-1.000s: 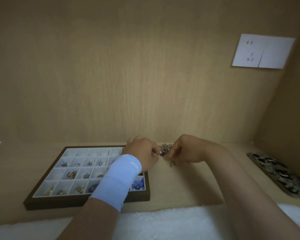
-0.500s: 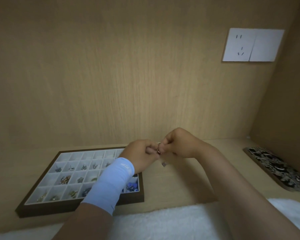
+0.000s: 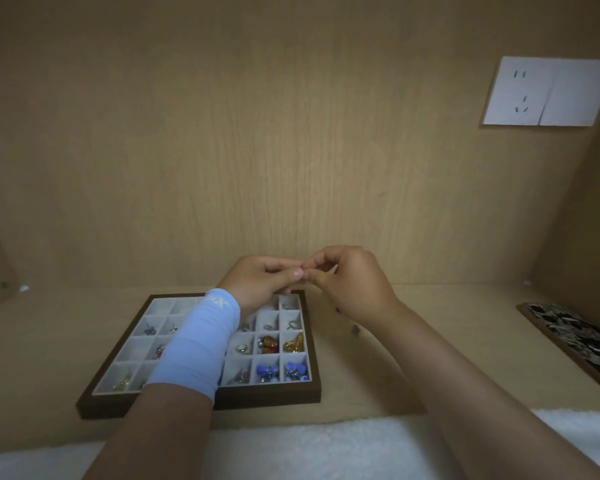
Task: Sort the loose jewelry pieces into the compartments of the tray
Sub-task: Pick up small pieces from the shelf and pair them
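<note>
**Hands tip-to-tip over the tray's far right corner**

Left hand point(image 3: 267, 278) up off the surface point(image 3: 378, 375), over the far right corner of the tray point(image 3: 267, 396). Back of hand up, thumb pointing right w/ nail showing, fingers curled under. Right hand point(image 3: 355, 284) raised just beside it, knuckles up, wrist bent, thumb + index curled in toward the left thumb tip. Fingertips of both pressed together in a pinch. Can't tell what's between them, if anything; too small and hidden by fingers.

Left forearm laid diagonally across the tray in a light blue sleeve point(image 3: 198, 344), covering the middle compartments. Right forearm in from bottom right, clear of the tray.

Tray = dark brown frame, white grid inside, flat on the surface. Blue beads point(image 3: 267, 370) in the two near right compartments. Amber beads point(image 3: 269, 344) one row behind, w/ a gold piece point(image 3: 293, 344) in the next compartment to the right. Small silvery bits in several others, too tiny to ID.

Also a grey loose piece point(image 3: 355, 329) on the surface right of the tray, just under the right wrist, plus a tiny dark speck point(image 3: 337, 310) between it and the tray.

Misc: white towel point(image 3: 309, 445) along the near edge, b/w patterned board point(image 3: 575, 337) at far right, socket plate point(image 3: 548, 91) on the back panel, top right.
</note>
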Tool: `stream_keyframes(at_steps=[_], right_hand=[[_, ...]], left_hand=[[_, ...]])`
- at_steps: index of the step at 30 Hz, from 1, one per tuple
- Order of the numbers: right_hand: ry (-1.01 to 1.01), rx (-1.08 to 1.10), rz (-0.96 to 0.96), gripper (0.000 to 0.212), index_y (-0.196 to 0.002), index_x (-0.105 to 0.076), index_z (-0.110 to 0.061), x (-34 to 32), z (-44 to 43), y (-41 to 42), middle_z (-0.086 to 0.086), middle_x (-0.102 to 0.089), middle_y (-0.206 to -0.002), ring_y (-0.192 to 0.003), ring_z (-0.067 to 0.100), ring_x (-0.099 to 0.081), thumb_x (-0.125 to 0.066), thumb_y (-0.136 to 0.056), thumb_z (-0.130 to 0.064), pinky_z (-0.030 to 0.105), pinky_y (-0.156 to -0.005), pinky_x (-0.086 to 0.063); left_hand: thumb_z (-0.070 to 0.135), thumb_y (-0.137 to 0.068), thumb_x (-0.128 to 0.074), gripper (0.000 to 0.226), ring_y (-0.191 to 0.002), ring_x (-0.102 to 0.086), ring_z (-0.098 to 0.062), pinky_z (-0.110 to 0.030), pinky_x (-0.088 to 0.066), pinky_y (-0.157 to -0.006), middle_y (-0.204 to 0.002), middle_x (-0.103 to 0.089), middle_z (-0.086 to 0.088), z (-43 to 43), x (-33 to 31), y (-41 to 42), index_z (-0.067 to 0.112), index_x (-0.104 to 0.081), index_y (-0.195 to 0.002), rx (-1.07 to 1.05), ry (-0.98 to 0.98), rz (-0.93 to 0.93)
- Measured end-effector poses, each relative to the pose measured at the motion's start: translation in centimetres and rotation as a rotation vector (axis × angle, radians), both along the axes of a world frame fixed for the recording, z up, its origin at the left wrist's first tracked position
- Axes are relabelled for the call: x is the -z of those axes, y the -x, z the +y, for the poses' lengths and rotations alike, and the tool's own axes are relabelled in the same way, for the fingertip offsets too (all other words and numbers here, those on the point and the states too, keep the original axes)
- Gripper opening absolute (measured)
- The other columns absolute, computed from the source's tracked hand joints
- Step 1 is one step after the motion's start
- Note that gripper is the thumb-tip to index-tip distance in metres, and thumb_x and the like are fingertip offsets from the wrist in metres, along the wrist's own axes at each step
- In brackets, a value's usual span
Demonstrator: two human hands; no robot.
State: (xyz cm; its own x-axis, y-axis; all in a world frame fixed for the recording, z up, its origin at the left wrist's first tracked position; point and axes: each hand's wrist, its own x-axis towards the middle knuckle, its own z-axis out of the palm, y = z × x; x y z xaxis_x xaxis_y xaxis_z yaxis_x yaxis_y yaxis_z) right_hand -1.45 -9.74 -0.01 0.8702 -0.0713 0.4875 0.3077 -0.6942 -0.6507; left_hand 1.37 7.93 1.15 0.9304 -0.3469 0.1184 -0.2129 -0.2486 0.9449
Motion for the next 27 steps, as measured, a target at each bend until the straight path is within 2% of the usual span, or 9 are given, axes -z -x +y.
stream_keyframes(at_steps=[4,8,12,14,16,19,23,25,27], right_hand=[[-0.023,-0.005,-0.019,0.007,-0.083,-0.077,-0.032,-0.2,0.8,0.1,-0.018,-0.071,-0.076,-0.071,-0.003,-0.062,-0.075,-0.086,-0.038,0.024,-0.065,-0.048],[-0.062,-0.022,-0.013,0.009,-0.08,-0.076,-0.032,-0.4,1.8,-0.2,-0.016,-0.071,-0.076,-0.07,-0.002,-0.062,-0.074,-0.088,-0.034,0.023,-0.065,-0.046],[-0.047,0.004,-0.047,0.008,-0.082,-0.076,-0.03,-0.8,2.8,-0.6,-0.014,-0.071,-0.076,-0.073,0.001,-0.065,-0.073,-0.088,-0.032,0.028,-0.068,-0.052],[-0.067,-0.004,-0.042,0.008,-0.083,-0.077,-0.028,-1.0,3.3,-0.9,-0.012,-0.072,-0.076,-0.07,0.0,-0.064,-0.073,-0.088,-0.032,0.027,-0.066,-0.051],[-0.103,-0.032,-0.018,0.01,-0.083,-0.078,-0.026,-1.4,3.6,-1.3,-0.01,-0.072,-0.075,-0.06,-0.003,-0.061,-0.072,-0.089,-0.031,0.021,-0.058,-0.045],[-0.162,-0.13,0.017,0.012,-0.082,-0.078,-0.018,-2.4,4.1,-1.9,-0.01,-0.07,-0.067,-0.051,-0.005,-0.056,-0.071,-0.091,-0.022,0.011,-0.052,-0.039],[-0.157,-0.218,0.079,0.013,-0.086,-0.077,-0.009,-2.9,5.2,-3.1,0.008,-0.074,-0.077,-0.05,-0.002,-0.053,-0.069,-0.093,-0.016,0.018,-0.055,-0.045],[-0.099,-0.231,0.094,0.013,-0.084,-0.077,-0.011,-2.5,5.6,-3.8,-0.001,-0.071,-0.07,-0.05,-0.003,-0.053,-0.069,-0.093,-0.017,0.021,-0.057,-0.044],[-0.011,-0.215,0.108,0.015,-0.08,-0.076,-0.018,-2.0,5.8,-4.3,-0.015,-0.066,-0.062,-0.052,-0.006,-0.053,-0.069,-0.093,-0.021,0.022,-0.06,-0.042]], left_hand=[[0.031,-0.081,-0.078,0.017,-0.086,-0.071,-0.003,-0.024,-0.053,-0.087,-0.092,-0.077,0.011,1.3,-0.1,-0.8,0.029,-0.077,-0.098,-0.003,0.016,0.005],[0.037,-0.079,-0.078,0.019,-0.085,-0.072,-0.009,-0.033,-0.054,-0.092,-0.091,-0.077,0.006,2.4,0.1,-1.3,0.027,-0.078,-0.095,-0.017,0.022,0.017],[0.041,-0.085,-0.071,0.011,-0.075,-0.065,-0.003,-0.03,-0.05,-0.087,-0.09,-0.077,0.009,2.9,0.0,-1.3,0.033,-0.079,-0.087,0.015,0.022,0.028],[0.038,-0.085,-0.071,0.009,-0.076,-0.064,-0.004,-0.032,-0.051,-0.092,-0.088,-0.077,0.01,3.0,-0.1,-1.3,0.032,-0.079,-0.086,-0.012,0.051,0.019],[0.035,-0.085,-0.073,0.007,-0.078,-0.064,-0.007,-0.035,-0.051,-0.095,-0.087,-0.077,0.01,3.2,-0.1,-1.4,0.032,-0.079,-0.085,-0.039,0.086,0.003],[0.032,-0.083,-0.074,0.005,-0.078,-0.064,-0.007,-0.031,-0.053,-0.091,-0.085,-0.077,0.01,3.7,-0.4,-1.4,0.032,-0.08,-0.082,-0.078,0.139,-0.041],[0.029,-0.082,-0.076,0.006,-0.083,-0.068,0.0,-0.022,-0.048,-0.085,-0.081,-0.076,0.015,4.9,-0.4,-1.8,0.031,-0.08,-0.078,-0.152,0.098,-0.11],[0.027,-0.081,-0.077,0.007,-0.086,-0.067,0.004,-0.022,-0.046,-0.091,-0.08,-0.076,0.016,5.5,-0.1,-2.2,0.03,-0.079,-0.075,-0.185,0.051,-0.112],[0.025,-0.08,-0.078,0.01,-0.083,-0.066,0.008,-0.021,-0.046,-0.09,-0.077,-0.075,0.018,5.8,0.2,-2.6,0.03,-0.078,-0.071,-0.214,0.003,-0.112]])
